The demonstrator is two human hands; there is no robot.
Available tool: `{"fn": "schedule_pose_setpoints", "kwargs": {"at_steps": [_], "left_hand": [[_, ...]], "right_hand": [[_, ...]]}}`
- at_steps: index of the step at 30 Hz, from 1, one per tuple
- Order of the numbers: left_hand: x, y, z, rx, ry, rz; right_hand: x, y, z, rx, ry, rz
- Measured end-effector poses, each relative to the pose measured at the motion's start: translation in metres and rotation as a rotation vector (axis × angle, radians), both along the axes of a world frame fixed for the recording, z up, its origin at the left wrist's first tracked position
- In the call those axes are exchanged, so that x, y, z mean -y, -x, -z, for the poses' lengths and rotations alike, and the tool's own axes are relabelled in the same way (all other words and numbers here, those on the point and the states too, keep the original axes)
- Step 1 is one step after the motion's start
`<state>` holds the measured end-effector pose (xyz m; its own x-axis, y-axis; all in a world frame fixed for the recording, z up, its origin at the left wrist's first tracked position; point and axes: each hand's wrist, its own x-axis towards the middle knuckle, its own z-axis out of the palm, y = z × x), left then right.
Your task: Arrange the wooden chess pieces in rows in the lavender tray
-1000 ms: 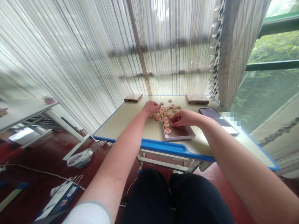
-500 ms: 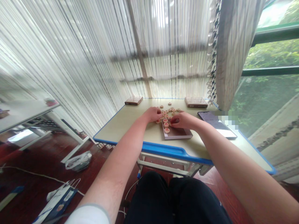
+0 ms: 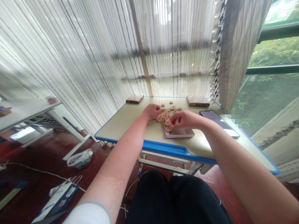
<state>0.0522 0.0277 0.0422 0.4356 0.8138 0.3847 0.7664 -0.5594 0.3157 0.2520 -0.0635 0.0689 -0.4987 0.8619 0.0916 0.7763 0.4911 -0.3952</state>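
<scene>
Several round wooden chess pieces (image 3: pixel 172 109) with red marks lie in a loose heap on the small beige table (image 3: pixel 130 124). A shallow grey box (image 3: pixel 181 133) sits in front of the heap with a few pieces (image 3: pixel 167 123) lined along its left side. My left hand (image 3: pixel 153 111) rests on the heap's left edge, fingers curled over the pieces. My right hand (image 3: pixel 185 119) hovers above the box, its fingers pinched together near the pieces in the box; what they hold is too small to tell.
A phone (image 3: pixel 218 123) lies on the table's right side. Two flat wooden boxes stand at the back, one at the left (image 3: pixel 135 99) and one at the right (image 3: pixel 197 100). Striped curtains hang behind. Bags (image 3: pixel 79 158) and cables lie on the dark floor at left.
My right hand has lifted slightly off the box and moved right. My left hand has shifted a little over the heap's left edge.
</scene>
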Motion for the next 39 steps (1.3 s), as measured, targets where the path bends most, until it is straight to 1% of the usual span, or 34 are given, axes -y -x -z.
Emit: {"fn": "schedule_pose_setpoints", "kwargs": {"at_steps": [3, 8, 14, 20, 24, 27, 32, 36, 39], "left_hand": [[0.002, 0.000, -0.001, 0.020, 0.009, -0.008], [-0.002, 0.000, 0.001, -0.011, 0.004, -0.046], [-0.013, 0.003, 0.007, -0.020, -0.039, -0.176], [-0.024, 0.007, 0.014, -0.093, -0.055, -0.273], [-0.029, 0.010, 0.016, -0.074, -0.067, -0.387], [-0.030, 0.011, 0.017, -0.041, -0.052, -0.433], [-0.033, 0.010, 0.019, -0.013, -0.002, -0.408], [-0.032, 0.005, 0.020, -0.031, 0.042, -0.334], [-0.028, 0.000, 0.021, -0.064, 0.046, -0.255]], "right_hand": [[0.006, 0.005, 0.000, -0.004, 0.001, -0.054], [0.009, 0.011, 0.004, 0.030, -0.023, -0.068], [0.005, 0.012, 0.009, 0.030, -0.081, -0.111], [0.003, 0.011, 0.010, -0.006, -0.089, -0.150], [0.003, 0.011, 0.010, -0.007, -0.086, -0.166], [0.004, 0.011, 0.009, -0.006, -0.071, -0.154], [0.003, 0.006, 0.002, -0.072, -0.056, -0.134], [-0.004, -0.005, -0.002, -0.129, -0.097, -0.026], [-0.012, -0.014, 0.002, -0.116, -0.108, 0.057]]}}
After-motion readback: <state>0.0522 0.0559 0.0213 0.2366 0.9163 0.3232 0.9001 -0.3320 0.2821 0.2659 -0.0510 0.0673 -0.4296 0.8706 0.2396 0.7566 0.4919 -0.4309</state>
